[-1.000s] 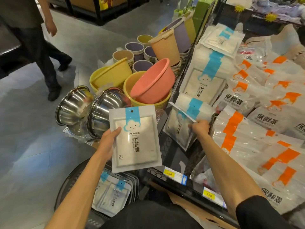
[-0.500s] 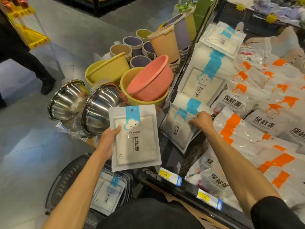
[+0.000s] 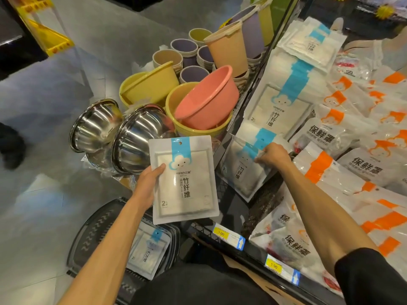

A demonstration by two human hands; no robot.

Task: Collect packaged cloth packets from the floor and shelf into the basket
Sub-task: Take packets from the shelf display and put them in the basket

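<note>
Plainly, left hand (image 3: pixel 148 183) grips a white, blue-striped cloth packet (image 3: pixel 187 186); right hand (image 3: pixel 274 156) pinches a matching shelf packet (image 3: pixel 242 175).

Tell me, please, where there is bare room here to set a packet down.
Bare grey floor lies left of the basket and the steel bowls. The basket holds at least one packet; any room beside it is hidden by the left arm. The shelf is crowded edge to edge with orange-striped packets and blue-striped packets.

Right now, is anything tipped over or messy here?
Yes. Two steel bowls lie tipped on their sides beside the shelf, and the pink basin sits tilted inside a yellow basin.
</note>
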